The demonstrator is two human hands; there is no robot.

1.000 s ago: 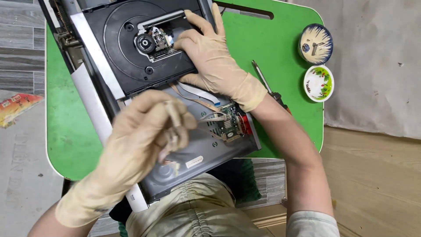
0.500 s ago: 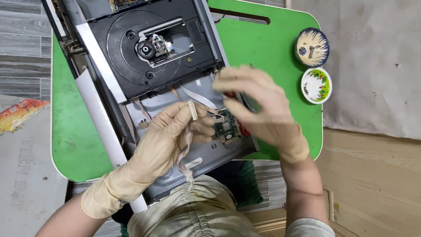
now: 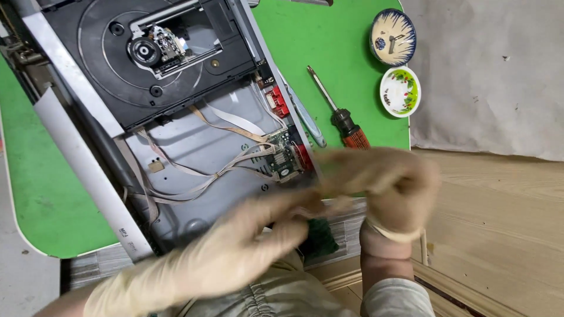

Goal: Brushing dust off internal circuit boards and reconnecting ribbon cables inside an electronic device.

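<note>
Green tabletop (image 3: 41, 194) on a wooden floor carries the work. Both gloved hands meet off its near right corner: the left hand (image 3: 235, 246) reaches across to the right hand (image 3: 382, 182), fingers blurred, so grip cannot be told. Just beyond them lies an opened disc player (image 3: 194, 117), circuit board (image 3: 285, 158) at its near right. A screwdriver (image 3: 341, 114) rests beside it, two small bowls (image 3: 399, 91) at the far right edge.

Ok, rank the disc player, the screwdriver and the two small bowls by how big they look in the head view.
1. Disc player
2. Screwdriver
3. Blue-rimmed bowl and green-patterned bowl: near alike, too close to rank.
</note>
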